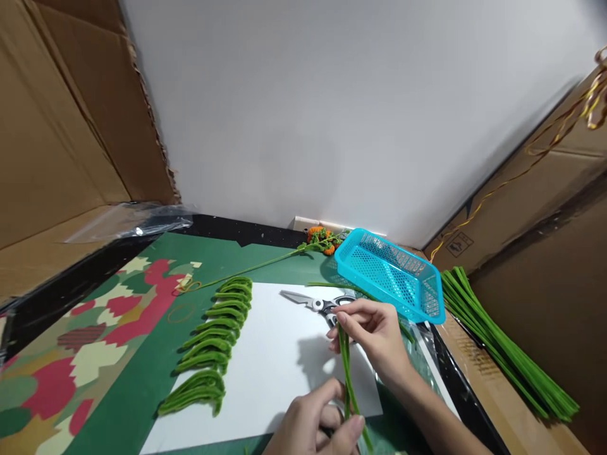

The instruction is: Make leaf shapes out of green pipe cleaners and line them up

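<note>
Green pipe cleaners (348, 373) stretch between my two hands above a white sheet of paper (270, 360). My right hand (372, 332) pinches them near their top end. Lower down, my left hand (317, 423) has its fingers closed round the same strands. Just behind my right hand lie scissors (315, 304) with grey and black handles, partly covered by the fingers. To the left, a column of bent green pipe cleaner pieces (211, 344) runs along the paper's edge, the nearest ones bunched together.
A blue plastic basket (393, 272) stands at the back right. Beyond it lies a bundle of long green pipe cleaners (509, 347) on cardboard. An orange flower (317, 237) with a green stem lies near the wall. Cardboard panels (71, 95) flank the table, and a clear plastic bag (137, 221) lies back left.
</note>
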A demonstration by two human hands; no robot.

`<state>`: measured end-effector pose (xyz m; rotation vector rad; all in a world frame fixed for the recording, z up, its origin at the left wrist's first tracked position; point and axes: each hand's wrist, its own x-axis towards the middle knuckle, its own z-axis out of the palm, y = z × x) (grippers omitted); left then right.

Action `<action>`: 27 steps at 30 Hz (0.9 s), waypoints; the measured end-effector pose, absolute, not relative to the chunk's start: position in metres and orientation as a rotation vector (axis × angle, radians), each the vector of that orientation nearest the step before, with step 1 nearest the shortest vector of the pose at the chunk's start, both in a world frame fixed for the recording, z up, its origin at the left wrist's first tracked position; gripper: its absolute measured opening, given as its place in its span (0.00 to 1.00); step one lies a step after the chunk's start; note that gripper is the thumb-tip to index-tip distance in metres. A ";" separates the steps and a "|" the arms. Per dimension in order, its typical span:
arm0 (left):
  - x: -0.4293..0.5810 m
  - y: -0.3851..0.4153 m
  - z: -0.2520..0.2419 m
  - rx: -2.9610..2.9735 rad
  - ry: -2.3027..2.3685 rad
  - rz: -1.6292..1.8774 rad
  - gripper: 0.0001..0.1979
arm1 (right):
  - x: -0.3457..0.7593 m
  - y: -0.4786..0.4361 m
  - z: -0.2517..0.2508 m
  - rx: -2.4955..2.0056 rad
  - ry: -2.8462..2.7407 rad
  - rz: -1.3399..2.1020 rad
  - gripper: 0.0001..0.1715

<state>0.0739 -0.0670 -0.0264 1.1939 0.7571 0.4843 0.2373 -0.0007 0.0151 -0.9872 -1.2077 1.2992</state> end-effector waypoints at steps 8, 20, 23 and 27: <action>0.072 -0.074 -0.013 1.087 0.814 0.481 0.27 | 0.242 -0.002 0.020 -1.010 -1.299 1.184 0.14; 0.072 -0.068 0.008 1.010 0.695 0.394 0.22 | 0.255 0.008 0.017 -0.952 -1.204 1.334 0.15; 0.071 -0.068 0.006 1.018 0.709 0.368 0.23 | 0.255 0.006 0.020 -0.952 -1.195 1.328 0.15; 0.071 -0.068 0.004 1.017 0.699 0.381 0.22 | 0.255 0.006 0.022 -0.972 -1.221 1.293 0.15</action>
